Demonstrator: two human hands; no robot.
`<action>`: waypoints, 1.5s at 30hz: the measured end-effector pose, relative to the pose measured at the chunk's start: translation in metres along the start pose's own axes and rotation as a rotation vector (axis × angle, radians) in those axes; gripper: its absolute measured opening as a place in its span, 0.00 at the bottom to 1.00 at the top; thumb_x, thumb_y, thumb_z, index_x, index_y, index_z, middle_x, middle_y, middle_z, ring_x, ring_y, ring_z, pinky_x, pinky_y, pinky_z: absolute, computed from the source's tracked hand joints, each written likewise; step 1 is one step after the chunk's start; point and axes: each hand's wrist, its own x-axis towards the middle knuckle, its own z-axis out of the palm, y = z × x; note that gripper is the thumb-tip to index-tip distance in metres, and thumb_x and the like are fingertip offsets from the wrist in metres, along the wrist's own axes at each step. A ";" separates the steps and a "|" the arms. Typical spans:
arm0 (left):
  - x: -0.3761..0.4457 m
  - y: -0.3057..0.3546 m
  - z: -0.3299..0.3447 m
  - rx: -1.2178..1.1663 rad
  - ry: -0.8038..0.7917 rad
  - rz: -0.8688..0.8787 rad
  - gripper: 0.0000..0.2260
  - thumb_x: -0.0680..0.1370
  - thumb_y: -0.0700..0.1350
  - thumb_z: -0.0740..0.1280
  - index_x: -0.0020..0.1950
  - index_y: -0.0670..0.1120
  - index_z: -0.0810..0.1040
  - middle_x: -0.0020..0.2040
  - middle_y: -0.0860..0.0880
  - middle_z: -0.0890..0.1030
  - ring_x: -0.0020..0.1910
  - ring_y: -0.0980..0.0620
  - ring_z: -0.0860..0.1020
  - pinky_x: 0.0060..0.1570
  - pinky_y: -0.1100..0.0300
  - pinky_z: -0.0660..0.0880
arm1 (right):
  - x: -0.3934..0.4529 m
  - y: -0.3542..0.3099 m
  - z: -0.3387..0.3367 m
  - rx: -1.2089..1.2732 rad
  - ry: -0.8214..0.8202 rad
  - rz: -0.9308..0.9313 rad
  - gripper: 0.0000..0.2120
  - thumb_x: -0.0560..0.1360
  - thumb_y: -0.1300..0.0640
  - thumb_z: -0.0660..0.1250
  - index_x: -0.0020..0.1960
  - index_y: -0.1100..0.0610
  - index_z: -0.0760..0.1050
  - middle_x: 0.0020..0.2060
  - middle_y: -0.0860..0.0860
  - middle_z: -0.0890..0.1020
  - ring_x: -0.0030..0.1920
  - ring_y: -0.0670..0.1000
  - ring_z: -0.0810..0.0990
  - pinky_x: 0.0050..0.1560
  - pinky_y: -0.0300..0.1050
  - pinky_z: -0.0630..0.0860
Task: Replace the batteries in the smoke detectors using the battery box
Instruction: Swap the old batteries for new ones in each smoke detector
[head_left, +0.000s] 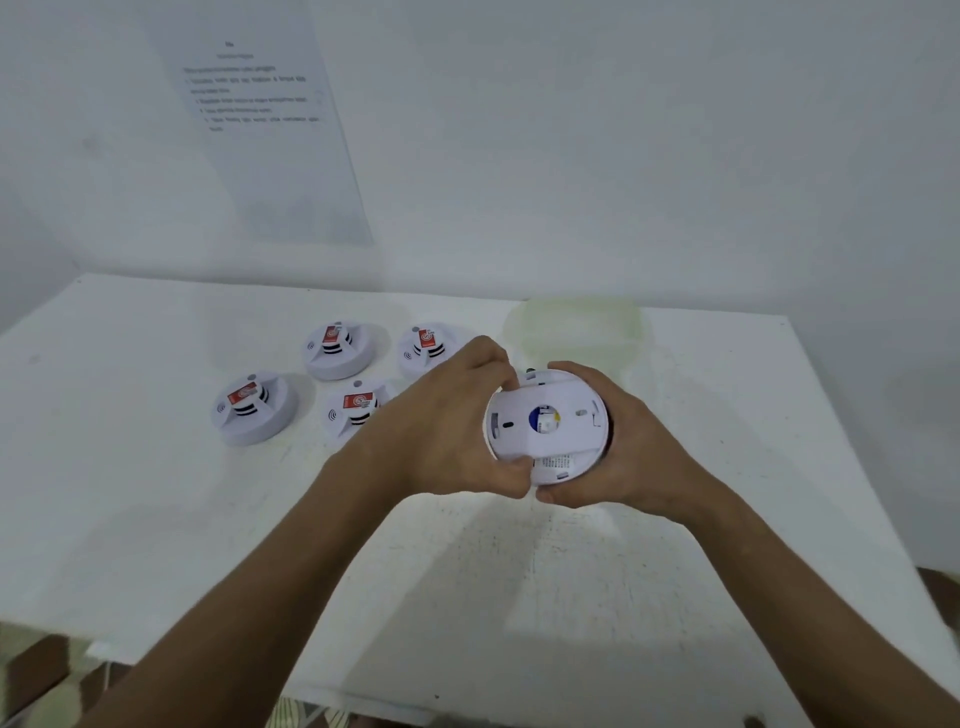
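I count five smoke detectors. One, the held detector (545, 422), sits between both hands above the white table (156, 519), its flat back facing me. My left hand (447, 431) grips its left rim with fingers curled tight; my right hand (613, 447) cups the right side, thumb underneath. The other four detectors (254, 408) rest face up in a cluster to the left. One pale lidded box (576, 327) stands just behind the hands.

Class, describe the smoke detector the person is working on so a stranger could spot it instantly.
Start at the white table, then follow both arms to the hands. The held detector sits gripped between the left hand and right hand. Unlike the four red-labelled detectors lying nearby, it shows its plain back.
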 end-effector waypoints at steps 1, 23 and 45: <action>-0.002 0.000 0.000 -0.004 0.020 0.005 0.29 0.58 0.65 0.66 0.52 0.48 0.74 0.50 0.56 0.70 0.45 0.57 0.70 0.43 0.68 0.71 | 0.000 0.000 0.000 -0.005 0.001 -0.005 0.42 0.57 0.63 0.82 0.67 0.45 0.70 0.58 0.41 0.80 0.59 0.44 0.80 0.55 0.33 0.76; -0.070 -0.074 0.079 -0.142 -0.012 -0.514 0.25 0.57 0.64 0.69 0.44 0.47 0.75 0.44 0.53 0.72 0.42 0.53 0.72 0.40 0.61 0.70 | -0.013 0.017 -0.020 0.054 -0.018 0.107 0.46 0.57 0.66 0.84 0.69 0.45 0.68 0.61 0.40 0.79 0.63 0.43 0.77 0.52 0.35 0.79; 0.004 0.009 0.003 -0.037 -0.187 -0.095 0.16 0.70 0.49 0.75 0.55 0.46 0.79 0.51 0.51 0.81 0.45 0.55 0.78 0.43 0.64 0.76 | -0.008 0.018 -0.006 0.024 -0.129 0.097 0.48 0.56 0.66 0.85 0.69 0.48 0.66 0.61 0.36 0.77 0.63 0.42 0.76 0.59 0.34 0.76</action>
